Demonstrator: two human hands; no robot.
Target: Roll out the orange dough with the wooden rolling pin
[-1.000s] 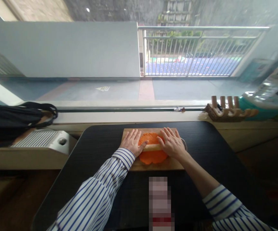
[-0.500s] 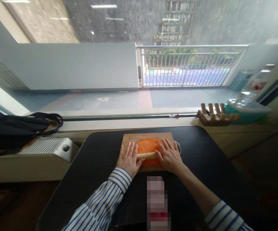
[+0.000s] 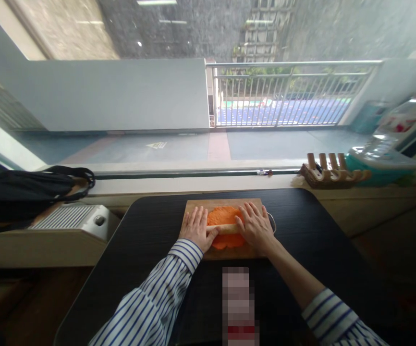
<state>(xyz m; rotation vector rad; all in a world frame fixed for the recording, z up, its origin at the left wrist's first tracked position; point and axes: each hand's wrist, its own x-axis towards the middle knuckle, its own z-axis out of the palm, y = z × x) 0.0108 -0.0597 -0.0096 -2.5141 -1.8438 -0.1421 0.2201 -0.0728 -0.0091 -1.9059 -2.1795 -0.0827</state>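
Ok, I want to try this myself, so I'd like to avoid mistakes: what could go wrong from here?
The orange sheet might cling to the roller where they touch, and tear. Uneven pressure from the left hand and right hand, set toward the roller's two ends, could leave one side thinner. The board might slide on the black table under a hard push, since both hands are at the roller.

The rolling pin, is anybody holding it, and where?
The rolling pin isn't gripped: the left hand and right hand lie open over its ends, leaving its middle uncovered.
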